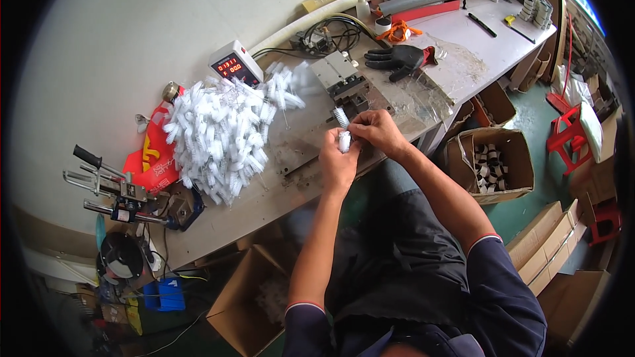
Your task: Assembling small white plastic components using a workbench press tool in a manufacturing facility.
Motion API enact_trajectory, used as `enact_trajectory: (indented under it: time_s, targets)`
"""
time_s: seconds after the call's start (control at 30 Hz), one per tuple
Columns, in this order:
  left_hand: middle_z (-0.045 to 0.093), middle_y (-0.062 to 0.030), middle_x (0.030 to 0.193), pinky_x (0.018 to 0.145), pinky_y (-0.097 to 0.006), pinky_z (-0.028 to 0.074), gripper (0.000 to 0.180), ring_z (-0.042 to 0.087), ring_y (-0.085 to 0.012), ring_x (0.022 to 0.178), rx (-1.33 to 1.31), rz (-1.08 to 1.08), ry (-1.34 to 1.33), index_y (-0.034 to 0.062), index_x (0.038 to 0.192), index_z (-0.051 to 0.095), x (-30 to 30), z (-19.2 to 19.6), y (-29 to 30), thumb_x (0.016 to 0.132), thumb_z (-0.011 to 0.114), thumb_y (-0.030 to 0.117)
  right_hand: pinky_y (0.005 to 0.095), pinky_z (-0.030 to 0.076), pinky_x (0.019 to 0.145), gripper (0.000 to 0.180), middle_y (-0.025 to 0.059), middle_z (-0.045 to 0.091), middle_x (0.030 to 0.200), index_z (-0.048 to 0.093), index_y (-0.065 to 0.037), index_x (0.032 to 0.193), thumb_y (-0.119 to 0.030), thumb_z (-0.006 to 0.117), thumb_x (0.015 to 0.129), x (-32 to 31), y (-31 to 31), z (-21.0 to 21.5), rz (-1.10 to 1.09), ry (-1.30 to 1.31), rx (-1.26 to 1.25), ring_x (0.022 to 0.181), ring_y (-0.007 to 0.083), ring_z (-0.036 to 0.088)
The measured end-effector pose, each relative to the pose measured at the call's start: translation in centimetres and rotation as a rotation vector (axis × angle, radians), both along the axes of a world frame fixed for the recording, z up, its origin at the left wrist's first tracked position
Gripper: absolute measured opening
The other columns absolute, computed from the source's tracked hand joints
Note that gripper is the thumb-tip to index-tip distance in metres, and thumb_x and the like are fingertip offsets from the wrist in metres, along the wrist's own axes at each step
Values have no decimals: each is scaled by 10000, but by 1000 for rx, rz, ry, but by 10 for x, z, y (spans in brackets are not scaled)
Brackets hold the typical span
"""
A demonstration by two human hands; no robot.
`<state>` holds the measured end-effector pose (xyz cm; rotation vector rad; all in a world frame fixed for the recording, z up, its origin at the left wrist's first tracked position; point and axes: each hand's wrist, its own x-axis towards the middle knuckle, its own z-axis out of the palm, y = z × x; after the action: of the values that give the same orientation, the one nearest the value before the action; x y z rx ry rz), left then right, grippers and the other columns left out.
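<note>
My left hand (339,166) is closed round a small white bristle brush (344,141) at the front edge of the bench. My right hand (380,129) meets it from the right, its thumb and fingers pinched together. A second white bristly piece (340,117) sticks up between the hands; whether both are parts of one brush I cannot tell. What lies between the right fingertips is hidden. Just beyond the hands stands a small metal fixture (346,86). To the left is a large heap of white brushes (221,139) with thin wire stems.
A counter box (236,63) with red digits stands behind the heap. A hand-lever press (142,198) is at the bench's left end. A black glove (400,59) lies right of the fixture. Cardboard boxes (506,193) and a red stool (567,137) stand on the floor at right.
</note>
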<state>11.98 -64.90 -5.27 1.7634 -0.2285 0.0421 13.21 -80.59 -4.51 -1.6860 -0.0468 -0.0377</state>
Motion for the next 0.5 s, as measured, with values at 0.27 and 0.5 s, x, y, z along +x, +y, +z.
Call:
enact_trajectory:
  time_s: [0.27,0.5]
  targets:
    - [714,-67,995,802,-291,575,548,679,-120,852,-17,-6,-94,-18,1399,523,4,1,-3,918,777,45,273,472,566,168,32,663,656,735,25,780,-138,739,824,4,-8,8,-30,196,121,629,97,612]
    - [711,-132,1013,810,-360,542,433,672,-216,862,35,256,-233,45,1343,599,66,7,41,951,748,155,396,542,643,185,155,696,667,723,7,739,-176,714,759,11,1,0,-314,34,-348,646,260,701]
